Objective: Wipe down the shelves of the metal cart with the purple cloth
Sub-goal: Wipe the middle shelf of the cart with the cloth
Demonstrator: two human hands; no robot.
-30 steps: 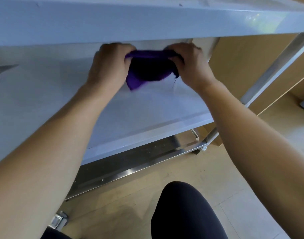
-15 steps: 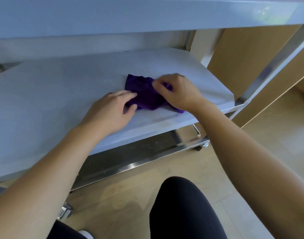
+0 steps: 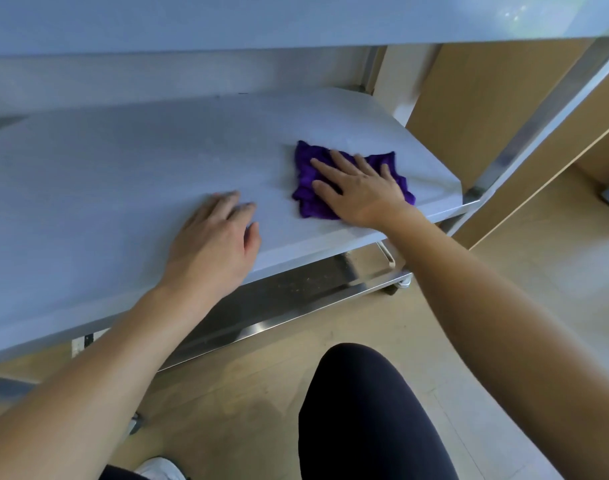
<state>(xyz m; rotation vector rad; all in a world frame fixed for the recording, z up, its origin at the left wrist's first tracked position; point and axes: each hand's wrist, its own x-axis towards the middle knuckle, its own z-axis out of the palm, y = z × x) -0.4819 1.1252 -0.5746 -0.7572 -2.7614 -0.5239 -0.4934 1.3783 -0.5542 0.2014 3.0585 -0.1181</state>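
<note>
Pressing down on 1 purple cloth [image 3: 308, 206], the right hand [image 3: 362, 188] lies flat w/ fingers straight & spread. The cloth sits crumpled under it on the middle shelf [image 3: 123, 174], nr the front right corner. Left hand [image 3: 213, 237] is flat too, fingers relaxed, holding nothing, resting on bare shelf just left of the cloth, not touching it. 3 shelves in view: top shelf [image 3: 227, 19] above both hands, bottom shelf [image 3: 289, 289] below. 1 knee [image 3: 365, 410] nearer the camera, over the floor [image 3: 521, 271].
</note>
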